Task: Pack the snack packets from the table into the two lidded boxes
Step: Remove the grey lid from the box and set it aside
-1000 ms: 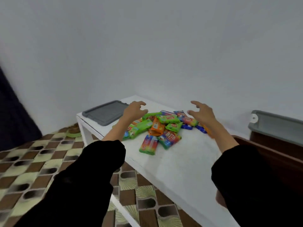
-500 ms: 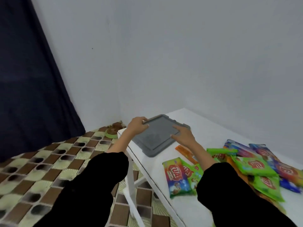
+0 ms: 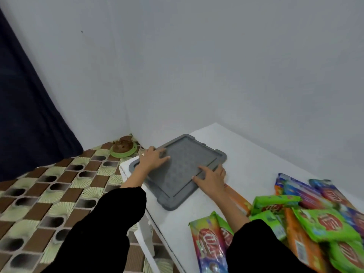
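A flat grey box lid (image 3: 183,170) lies at the left corner of the white table (image 3: 250,154), one corner jutting past the edge. My left hand (image 3: 151,158) rests on its left rim with fingers spread over the top. My right hand (image 3: 211,179) lies on its near right rim, fingers flat on top and thumb beside the edge. Snack packets are piled at the lower right: a green one (image 3: 327,225), a rainbow one (image 3: 208,243) and an orange one (image 3: 237,197) under my right wrist. No box is in view.
Grey walls meet in a corner behind the table. A green dish (image 3: 123,149) with brown contents sits on the patterned tile floor by the wall. A dark curtain (image 3: 29,115) hangs at the left.
The view swung left from the packet pile to the lid. Both hands left the packets and came onto the lid; its raised left edge now lies flat.
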### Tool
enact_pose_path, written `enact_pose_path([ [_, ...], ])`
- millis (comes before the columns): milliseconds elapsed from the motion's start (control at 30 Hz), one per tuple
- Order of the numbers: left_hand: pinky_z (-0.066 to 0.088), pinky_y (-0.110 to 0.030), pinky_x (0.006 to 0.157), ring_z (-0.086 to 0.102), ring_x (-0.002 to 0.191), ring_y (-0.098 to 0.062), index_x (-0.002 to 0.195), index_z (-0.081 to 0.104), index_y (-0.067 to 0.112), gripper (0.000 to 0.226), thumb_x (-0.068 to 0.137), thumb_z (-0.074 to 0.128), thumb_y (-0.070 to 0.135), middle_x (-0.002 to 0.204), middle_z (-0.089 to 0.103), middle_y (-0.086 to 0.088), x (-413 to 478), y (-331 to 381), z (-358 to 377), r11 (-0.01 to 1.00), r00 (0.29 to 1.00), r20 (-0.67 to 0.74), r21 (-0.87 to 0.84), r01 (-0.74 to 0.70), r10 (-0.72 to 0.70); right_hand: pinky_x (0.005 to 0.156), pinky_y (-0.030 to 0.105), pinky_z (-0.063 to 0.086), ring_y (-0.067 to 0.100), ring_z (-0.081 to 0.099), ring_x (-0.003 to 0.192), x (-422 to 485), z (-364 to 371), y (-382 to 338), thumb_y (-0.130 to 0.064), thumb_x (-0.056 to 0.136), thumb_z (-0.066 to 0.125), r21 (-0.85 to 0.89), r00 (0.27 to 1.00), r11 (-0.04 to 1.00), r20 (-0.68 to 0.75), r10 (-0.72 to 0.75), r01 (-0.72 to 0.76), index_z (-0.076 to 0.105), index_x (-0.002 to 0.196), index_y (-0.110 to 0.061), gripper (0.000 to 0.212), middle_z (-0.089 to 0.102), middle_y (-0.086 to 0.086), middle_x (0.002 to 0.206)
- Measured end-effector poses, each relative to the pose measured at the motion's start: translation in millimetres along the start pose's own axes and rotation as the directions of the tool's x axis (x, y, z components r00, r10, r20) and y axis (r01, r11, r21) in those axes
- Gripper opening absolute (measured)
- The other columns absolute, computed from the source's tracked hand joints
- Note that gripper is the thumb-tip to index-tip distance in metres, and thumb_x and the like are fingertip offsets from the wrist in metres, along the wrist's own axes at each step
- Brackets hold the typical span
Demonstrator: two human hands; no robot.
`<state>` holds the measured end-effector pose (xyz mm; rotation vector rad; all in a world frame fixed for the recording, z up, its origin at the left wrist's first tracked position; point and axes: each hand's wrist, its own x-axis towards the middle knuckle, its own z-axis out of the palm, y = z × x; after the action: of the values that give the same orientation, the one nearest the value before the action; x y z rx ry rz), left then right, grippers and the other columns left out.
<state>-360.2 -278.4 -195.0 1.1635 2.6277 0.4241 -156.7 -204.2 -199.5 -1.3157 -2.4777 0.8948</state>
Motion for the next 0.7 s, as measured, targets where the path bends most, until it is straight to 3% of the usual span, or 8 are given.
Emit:
enact_pose_path([
  [133,0.035,-0.045,0.104,0.040,0.123,-0.035,0.134,0.046,0.033,0.060,0.081,0.054,0.060,0.132,0.043,-0.015,3,7,4,1.000,0.999,-0.035,-0.026,0.009,-0.010,0.116,0.040,0.014,0.037,-0.007,0.144,0,-1,-11,-0.031,0.087,0.057,0.130,0.996,0.988,0.026,0.086,-0.089,0.031,0.144,-0.026,0.062,-0.008,0.026,0.154],
  [267,0.032,-0.043,0.101,0.033,0.122,-0.038,0.136,0.044,0.034,0.075,0.071,0.064,0.064,0.130,0.037,-0.017,-10,24,-14,0.999,0.993,-0.114,-0.014,0.041,-0.043,0.113,0.035,0.021,0.037,0.011,0.141,0,-18,-24,-0.017,0.083,0.066,0.383,0.976,0.903,-0.012,0.217,-0.196,0.028,0.146,-0.023,0.073,0.003,0.022,0.154],
  [400,0.032,-0.044,0.099,0.030,0.118,-0.035,0.138,0.042,0.035,0.084,0.064,0.070,0.062,0.125,0.033,-0.014,-30,49,-49,0.991,0.965,-0.263,-0.118,-0.059,0.026,0.110,0.036,0.026,0.035,0.009,0.139,-9,-46,-33,-0.015,0.082,0.069,0.518,0.964,0.845,-0.129,0.233,-0.135,0.031,0.145,-0.022,0.075,-0.001,0.015,0.154],
  [567,0.031,-0.047,0.101,0.029,0.120,-0.036,0.137,0.041,0.036,0.079,0.067,0.072,0.055,0.129,0.031,-0.015,-59,118,-93,0.950,0.869,-0.468,-0.168,-0.262,0.157,0.109,0.038,0.027,0.033,0.008,0.136,-32,-113,-35,-0.011,0.079,0.071,0.488,0.891,0.872,-0.403,0.210,0.016,0.037,0.141,-0.025,0.073,-0.005,0.011,0.154],
  [700,0.026,-0.046,0.104,0.024,0.128,-0.036,0.139,0.039,0.034,0.079,0.070,0.074,0.049,0.137,0.030,-0.015,-91,199,-104,0.885,0.827,-0.493,-0.213,-0.415,0.269,0.107,0.040,0.029,0.033,0.006,0.136,-68,-188,-5,-0.013,0.077,0.074,0.362,0.796,0.931,-0.573,0.193,0.035,0.037,0.141,-0.027,0.076,-0.009,0.012,0.154],
])
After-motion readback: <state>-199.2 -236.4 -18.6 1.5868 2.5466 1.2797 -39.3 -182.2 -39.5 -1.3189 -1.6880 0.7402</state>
